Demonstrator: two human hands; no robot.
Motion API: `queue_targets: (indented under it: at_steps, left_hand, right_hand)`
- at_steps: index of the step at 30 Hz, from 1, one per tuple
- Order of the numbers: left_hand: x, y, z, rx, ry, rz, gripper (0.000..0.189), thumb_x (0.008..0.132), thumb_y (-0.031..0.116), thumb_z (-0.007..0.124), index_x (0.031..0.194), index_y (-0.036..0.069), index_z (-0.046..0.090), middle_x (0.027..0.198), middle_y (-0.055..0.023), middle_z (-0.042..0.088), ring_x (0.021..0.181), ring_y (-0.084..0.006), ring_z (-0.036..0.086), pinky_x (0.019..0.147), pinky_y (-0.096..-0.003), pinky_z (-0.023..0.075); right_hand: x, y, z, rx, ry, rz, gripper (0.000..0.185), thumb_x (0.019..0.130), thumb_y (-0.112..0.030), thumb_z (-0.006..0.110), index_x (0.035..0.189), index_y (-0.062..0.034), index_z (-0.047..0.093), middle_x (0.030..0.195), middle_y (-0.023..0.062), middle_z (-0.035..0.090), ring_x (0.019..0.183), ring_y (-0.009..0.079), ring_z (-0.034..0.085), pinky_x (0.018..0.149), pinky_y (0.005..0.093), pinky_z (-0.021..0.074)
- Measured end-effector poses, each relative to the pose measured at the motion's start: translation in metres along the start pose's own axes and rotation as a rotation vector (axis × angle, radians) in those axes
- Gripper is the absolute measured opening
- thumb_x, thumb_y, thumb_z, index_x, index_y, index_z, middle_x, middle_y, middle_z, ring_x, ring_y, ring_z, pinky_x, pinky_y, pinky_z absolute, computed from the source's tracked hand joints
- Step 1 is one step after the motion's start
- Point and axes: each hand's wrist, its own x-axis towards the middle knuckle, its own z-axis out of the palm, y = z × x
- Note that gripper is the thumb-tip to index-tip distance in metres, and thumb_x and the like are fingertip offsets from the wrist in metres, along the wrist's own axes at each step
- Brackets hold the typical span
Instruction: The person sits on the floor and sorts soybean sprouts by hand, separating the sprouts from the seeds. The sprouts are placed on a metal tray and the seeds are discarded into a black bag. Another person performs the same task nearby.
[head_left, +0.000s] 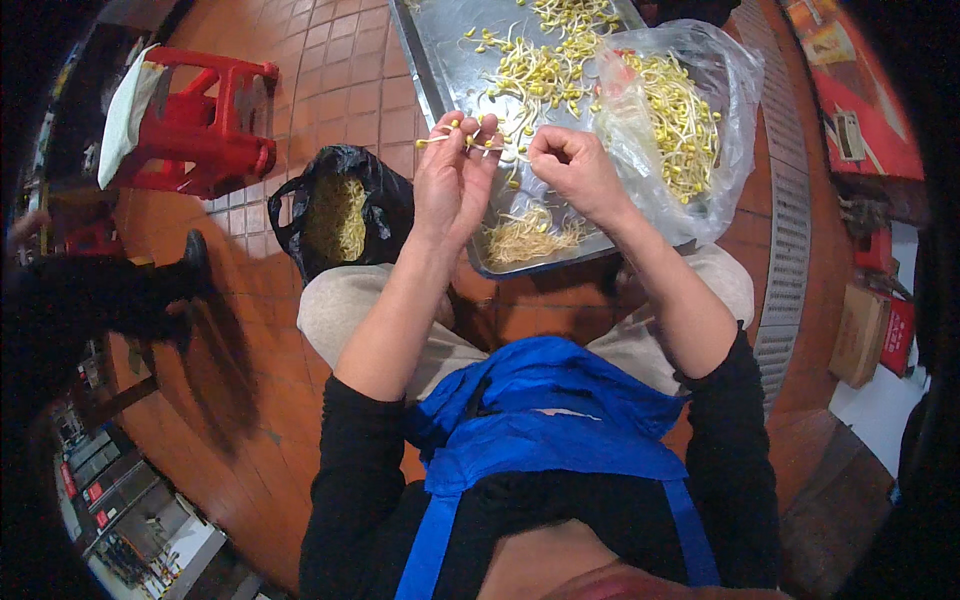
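Observation:
My left hand (456, 172) holds a few soybean sprouts (470, 140) with yellow heads between thumb and fingers, above the near left part of a metal tray (442, 82). Just right of it, my right hand (574, 169) is closed, thumb and index finger pinched together near the sprouts' thin ends. Whether a root is between those fingertips is too small to tell. A loose heap of sprouts (536, 75) lies on the tray beyond my hands. Thin brownish root ends (529, 244) are piled at the tray's near corner.
A clear plastic bag (739, 150) of sprouts rests on the tray's right side. Left of the tray, a black plastic bag (386, 187) stands open with sprouts inside. A red plastic stool (217, 127) is farther left. Another person's dark-clothed leg (97, 292) shows at the left.

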Motion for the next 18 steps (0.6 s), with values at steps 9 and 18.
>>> queue_targets:
  at_steps: [9,18]
  left_hand:
    - [0.0,-0.026,0.026,0.122,0.053,0.152,0.013,0.104,0.011,0.04,0.114,0.004,0.044,0.082,-0.0028,0.047,0.073,-0.0111,0.048,0.069,-0.0249,0.0449]
    - [0.005,-0.018,0.018,0.072,0.266,0.127,0.006,0.102,0.013,0.043,0.105,0.007,0.045,0.071,0.0017,0.037,0.058,-0.0076,0.032,0.055,-0.0232,0.0349]
  right_hand:
    - [0.011,0.021,0.033,-0.027,0.141,-0.019,0.02,0.076,-0.017,0.065,0.071,0.0013,0.059,0.057,0.0037,0.053,0.055,0.0085,0.046,0.052,0.0291,0.04]
    - [0.002,0.011,0.039,0.057,0.098,-0.029,0.018,0.078,-0.016,0.064,0.072,0.0005,0.059,0.057,0.0045,0.052,0.056,0.0081,0.045,0.053,0.0277,0.0396]
